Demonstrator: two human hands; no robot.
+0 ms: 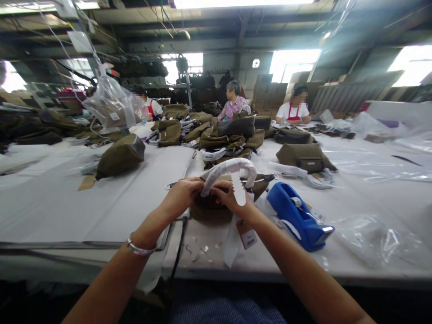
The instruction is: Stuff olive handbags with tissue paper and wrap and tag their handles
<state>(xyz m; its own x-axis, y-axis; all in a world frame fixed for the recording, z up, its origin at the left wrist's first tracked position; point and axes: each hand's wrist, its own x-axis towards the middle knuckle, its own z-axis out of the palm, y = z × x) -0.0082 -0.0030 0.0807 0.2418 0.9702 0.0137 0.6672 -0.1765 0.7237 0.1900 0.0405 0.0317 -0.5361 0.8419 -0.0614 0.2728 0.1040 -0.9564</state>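
An olive handbag (212, 213) lies on the white table in front of me, its handle (232, 166) wrapped in white paper and arched above it. My left hand (187, 191) is closed at the left base of the handle, fingers bent and pinching there. Close beside it, my right hand (231, 195) is also closed, its fingertips at the bag's top edge under the arch. What the right fingers grip is hidden. A white strip with a toothed edge (239, 189) hangs over the right hand. A brown tag with a barcode label (248, 235) hangs from the bag.
A blue tape dispenser (297, 216) stands right of the bag, with crumpled clear plastic (381, 238) beyond it. Olive bags (232, 139) are piled ahead; single ones lie left (121, 155) and right (303, 157). Several people sit across the table. A black cord (179, 247) runs over the front edge.
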